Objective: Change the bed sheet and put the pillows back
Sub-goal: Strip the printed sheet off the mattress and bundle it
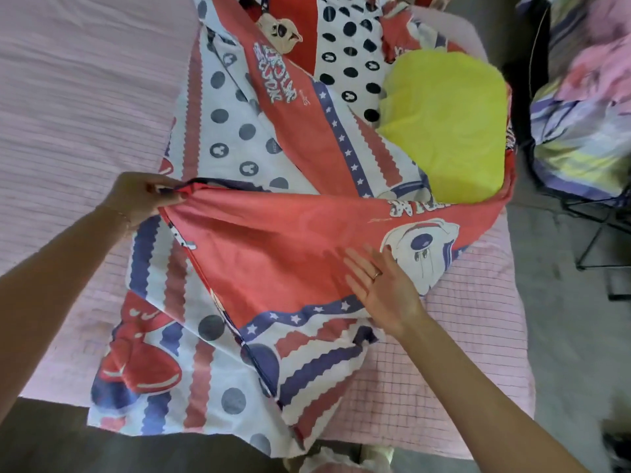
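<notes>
On the bed (85, 107), patterned sheet (266, 254) lengthwise, left hand (143, 196) pinching its edge, right hand (382, 288) flat, perhaps touching.

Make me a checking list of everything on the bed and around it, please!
Surface: bed under a pink checked sheet.
Job's things: cartoon-print cover in red, white and blue, spread across the bed; yellow pillow partly inside its opening.
Clutter: heap of colourful bedding on a dark frame beside the bed.
Grippers: left hand pinches the cover's edge; right hand lies flat on the cover.
Cables: nothing seen.
Surroundings: grey floor.
</notes>
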